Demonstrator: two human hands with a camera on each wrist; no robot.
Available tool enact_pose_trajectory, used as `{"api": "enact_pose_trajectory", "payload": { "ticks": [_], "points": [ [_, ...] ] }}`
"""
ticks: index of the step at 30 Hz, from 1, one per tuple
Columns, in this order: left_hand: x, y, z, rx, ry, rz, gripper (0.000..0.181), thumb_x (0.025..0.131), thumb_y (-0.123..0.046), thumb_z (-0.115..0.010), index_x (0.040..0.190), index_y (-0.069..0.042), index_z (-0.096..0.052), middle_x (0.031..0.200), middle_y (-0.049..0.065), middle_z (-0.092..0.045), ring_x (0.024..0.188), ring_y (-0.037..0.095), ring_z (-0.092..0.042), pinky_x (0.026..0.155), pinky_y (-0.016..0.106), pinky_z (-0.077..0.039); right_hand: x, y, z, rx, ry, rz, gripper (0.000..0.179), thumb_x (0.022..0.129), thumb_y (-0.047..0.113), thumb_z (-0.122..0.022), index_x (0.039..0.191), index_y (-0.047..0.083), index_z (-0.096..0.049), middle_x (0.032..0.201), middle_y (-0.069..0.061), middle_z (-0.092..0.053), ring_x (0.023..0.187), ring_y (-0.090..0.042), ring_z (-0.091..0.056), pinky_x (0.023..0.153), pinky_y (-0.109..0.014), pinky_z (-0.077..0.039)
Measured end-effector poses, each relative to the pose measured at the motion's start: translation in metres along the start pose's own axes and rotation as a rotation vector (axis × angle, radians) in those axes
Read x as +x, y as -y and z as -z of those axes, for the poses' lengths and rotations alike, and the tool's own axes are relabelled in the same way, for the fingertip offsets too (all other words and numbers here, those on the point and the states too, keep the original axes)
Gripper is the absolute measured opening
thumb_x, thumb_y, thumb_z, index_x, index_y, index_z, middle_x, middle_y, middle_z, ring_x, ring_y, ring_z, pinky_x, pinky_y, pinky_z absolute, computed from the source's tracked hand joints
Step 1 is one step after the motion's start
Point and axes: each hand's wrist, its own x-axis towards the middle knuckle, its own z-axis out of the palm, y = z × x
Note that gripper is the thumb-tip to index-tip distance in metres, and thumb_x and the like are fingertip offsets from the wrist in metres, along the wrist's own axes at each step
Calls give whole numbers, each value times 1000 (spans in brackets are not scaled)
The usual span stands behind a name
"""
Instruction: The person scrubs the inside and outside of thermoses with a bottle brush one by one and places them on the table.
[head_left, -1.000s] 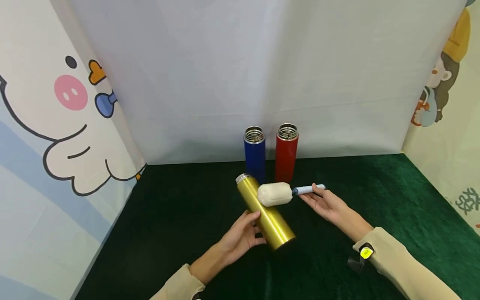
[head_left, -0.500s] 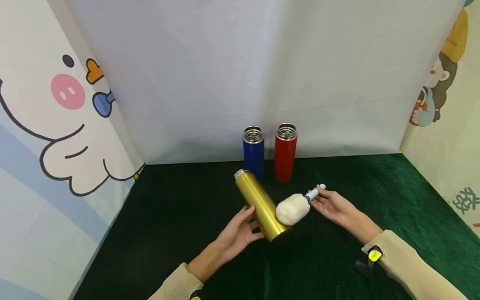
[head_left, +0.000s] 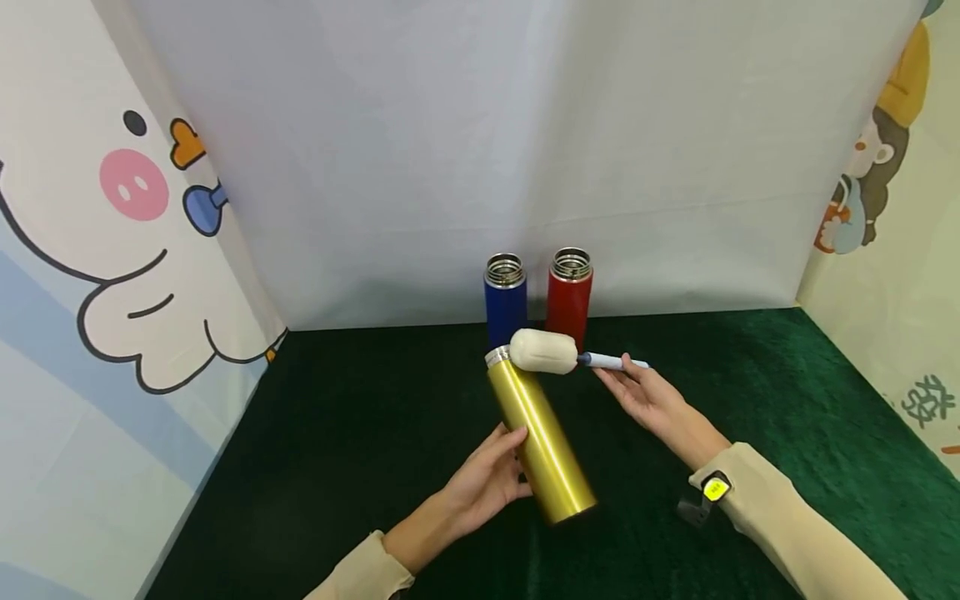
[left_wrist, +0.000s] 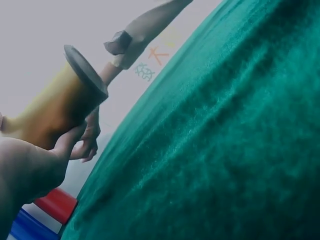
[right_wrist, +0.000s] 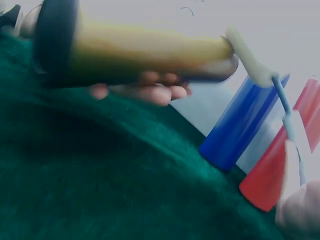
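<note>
My left hand [head_left: 486,485] grips a gold metal bottle [head_left: 542,442], which is tilted with its steel neck up and to the left. Curled fingers [right_wrist: 159,93] show under it in the right wrist view. In my right hand [head_left: 660,412] is the pale blue handle of a bottle brush [head_left: 543,351], pinched between thumb and fingers. The brush's cream sponge head lies across the bottle at its neck, outside the mouth; the right wrist view shows the head [right_wrist: 247,57] seemingly against the neck end. In the left wrist view the bottle's dark base [left_wrist: 86,72] faces the camera.
A blue bottle [head_left: 506,310] and a red bottle [head_left: 567,302], both lidless, stand upright side by side behind the gold one, near a pale cloth backdrop [head_left: 390,167]. Dark green velvet [head_left: 360,400] covers the table. Printed cloths hang at both sides.
Between frames the brush head slid down to the gold bottle's base, then up to its neck. The bottle has shifted slightly right and toward me. Both hands keep their grip.
</note>
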Motion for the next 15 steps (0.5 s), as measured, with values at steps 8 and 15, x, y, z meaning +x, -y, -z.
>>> {"api": "enact_pose_trajectory", "payload": {
  "ticks": [8, 15],
  "points": [
    [3, -8, 4, 10, -37, -75, 48, 110, -41, -43, 152, -24, -29, 134, -1, -50, 124, 18, -51, 101, 40, -49, -21, 2, 27, -240, 77, -68, 20, 107, 20, -49, 126, 20, -41, 111, -7, -61, 99, -21, -69, 99, -27, -57],
    [6, -10, 5, -11, -77, -68, 44, 109, -45, -41, 145, -22, -31, 124, -4, -56, 115, 14, -58, 98, 36, -49, -33, 10, 34, -354, 66, -45, 11, 108, 25, -50, 116, 19, -55, 111, -4, -61, 104, -14, -67, 98, -26, -57]
  ]
}}
